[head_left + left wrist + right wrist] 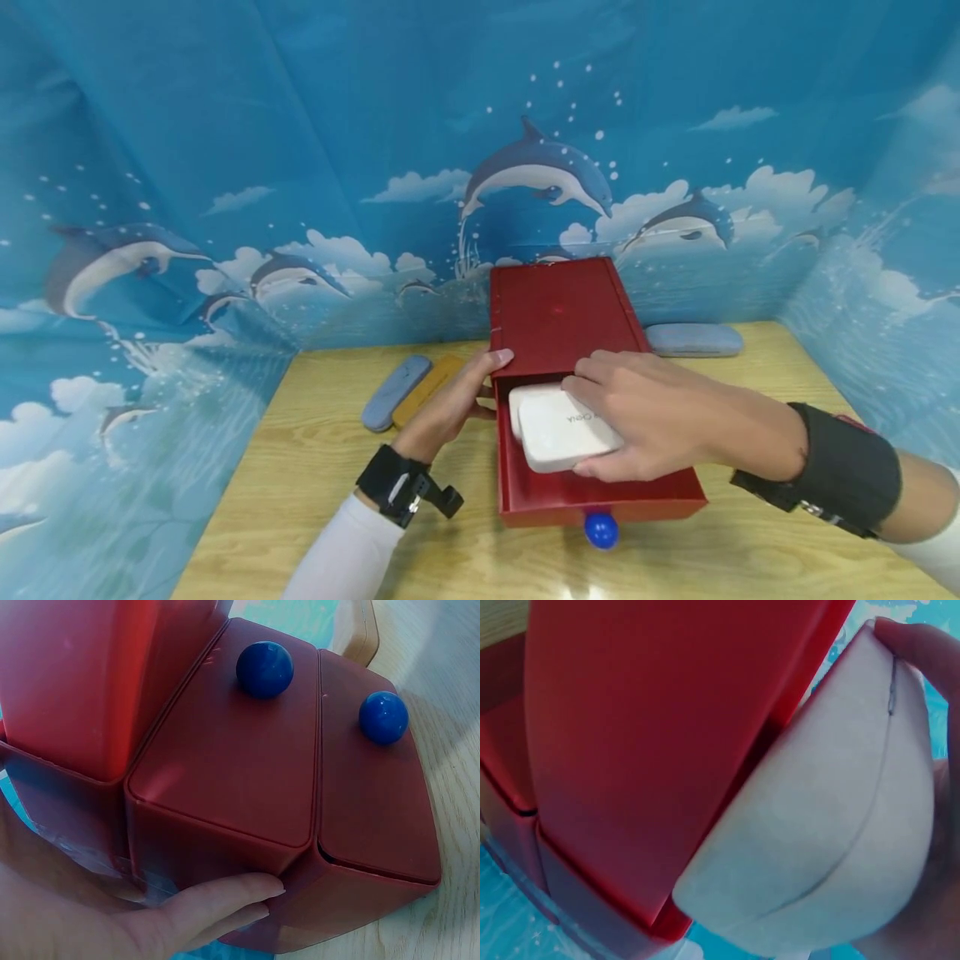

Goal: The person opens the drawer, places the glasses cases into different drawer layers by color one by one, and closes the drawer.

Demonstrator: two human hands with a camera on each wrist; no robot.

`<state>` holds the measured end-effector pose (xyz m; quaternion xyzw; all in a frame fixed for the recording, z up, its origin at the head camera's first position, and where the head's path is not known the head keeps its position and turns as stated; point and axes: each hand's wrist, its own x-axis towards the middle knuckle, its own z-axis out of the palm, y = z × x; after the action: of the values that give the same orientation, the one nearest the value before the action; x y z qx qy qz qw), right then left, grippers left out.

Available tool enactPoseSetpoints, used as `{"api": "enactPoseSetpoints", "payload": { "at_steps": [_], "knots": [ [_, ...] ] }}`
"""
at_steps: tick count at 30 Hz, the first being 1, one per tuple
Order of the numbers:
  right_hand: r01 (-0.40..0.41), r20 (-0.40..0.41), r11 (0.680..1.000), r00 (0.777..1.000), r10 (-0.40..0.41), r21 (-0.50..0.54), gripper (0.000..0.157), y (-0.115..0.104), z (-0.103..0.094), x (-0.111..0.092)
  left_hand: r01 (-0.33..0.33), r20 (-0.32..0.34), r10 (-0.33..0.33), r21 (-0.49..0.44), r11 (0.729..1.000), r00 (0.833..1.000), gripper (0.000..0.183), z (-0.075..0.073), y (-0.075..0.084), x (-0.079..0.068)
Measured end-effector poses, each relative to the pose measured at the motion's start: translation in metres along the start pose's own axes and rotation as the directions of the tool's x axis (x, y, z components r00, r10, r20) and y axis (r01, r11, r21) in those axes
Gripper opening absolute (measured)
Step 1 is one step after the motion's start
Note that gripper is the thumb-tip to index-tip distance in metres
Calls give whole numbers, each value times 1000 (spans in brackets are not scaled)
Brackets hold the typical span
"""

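A red drawer cabinet (562, 308) stands on the table with its top drawer (536, 514) pulled out, a blue knob (601, 531) on its front. Over this drawer my right hand (648, 412) grips a white glasses case (558, 437), tilted, its fingers on the far edge and thumb on the near one. Part of a second white object (514, 408) shows beside and under the case. My left hand (448, 404) rests against the cabinet's left side, a fingertip at the top edge. In the left wrist view its fingers (225, 900) lie straight along the side wall.
Left of the cabinet lie a blue-grey glasses case (396, 392) and a yellow one (431, 390). Another blue-grey case (693, 339) lies behind it on the right. Two lower drawers (225, 750) are closed. A dolphin-print curtain (360, 167) surrounds the wooden table (300, 467).
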<state>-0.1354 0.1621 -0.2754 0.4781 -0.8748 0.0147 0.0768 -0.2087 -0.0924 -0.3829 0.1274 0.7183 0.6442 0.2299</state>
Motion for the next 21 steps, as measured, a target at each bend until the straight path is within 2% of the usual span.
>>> {"api": "enactPoseSetpoints", "payload": {
  "at_steps": [14, 21],
  "knots": [
    [-28, 60, 1000, 998, 29, -13, 64, -24, 8, 14, 12, -7, -12, 7, 1000, 1000, 65, 1, 0, 1],
    [-71, 110, 997, 992, 68, 22, 62, -27, 12, 16, 16, -8, -16, 9, 1000, 1000, 68, 0, 0, 2]
  ]
}}
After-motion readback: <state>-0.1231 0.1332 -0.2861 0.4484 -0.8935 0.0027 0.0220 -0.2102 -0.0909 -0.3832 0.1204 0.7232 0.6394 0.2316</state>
